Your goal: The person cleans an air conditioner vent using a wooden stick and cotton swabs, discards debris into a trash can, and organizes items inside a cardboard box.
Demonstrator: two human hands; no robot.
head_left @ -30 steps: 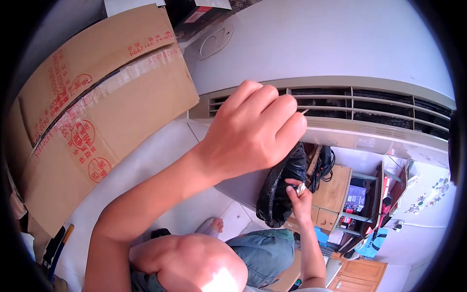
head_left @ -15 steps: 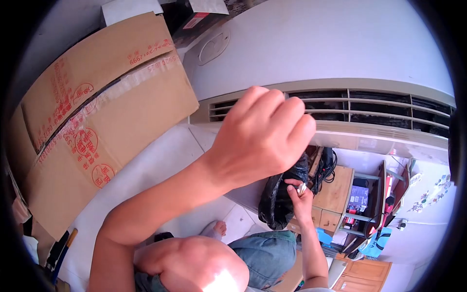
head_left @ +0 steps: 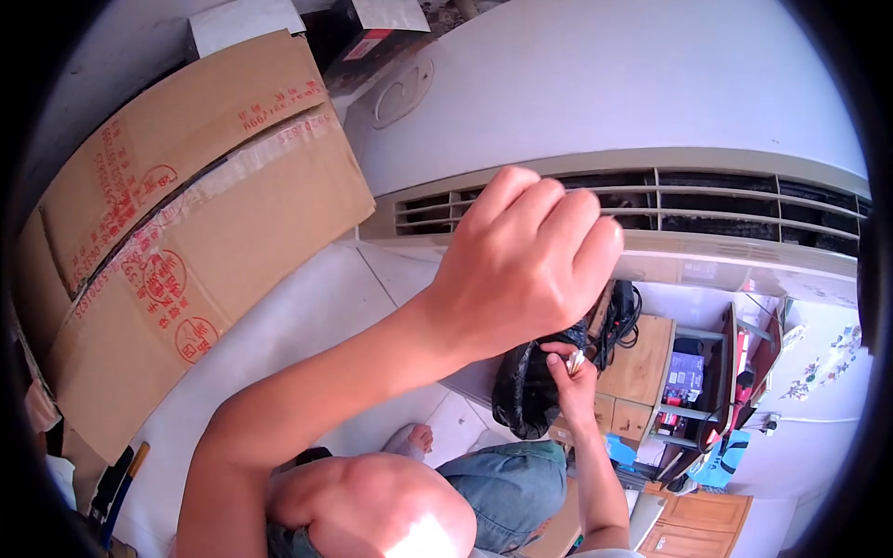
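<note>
My left hand (head_left: 530, 265) is closed in a fist, back towards me, in front of the vent grille (head_left: 716, 203) of a large white appliance. Its fingertips, and whatever they may hold, are hidden behind the knuckles. Lower right, my right hand (head_left: 578, 386) is closed around a small bundle of thin whitish sticks (head_left: 576, 361); their exact kind is too small to make out. That hand sits beside the opening of a black plastic bag (head_left: 521, 395). Dark dirt shows between the grille's slats.
A big taped cardboard box (head_left: 270, 205) with red print fills the left side. Black cables (head_left: 621, 321) lie on a wooden cabinet (head_left: 642, 358) at right, near shelves with boxes (head_left: 686, 372). My bare knee (head_left: 391, 507) is below my left arm.
My left fist has shifted slightly to the right along the grille. My right hand stays by the bag with the whitish sticks. The view has moved a little.
</note>
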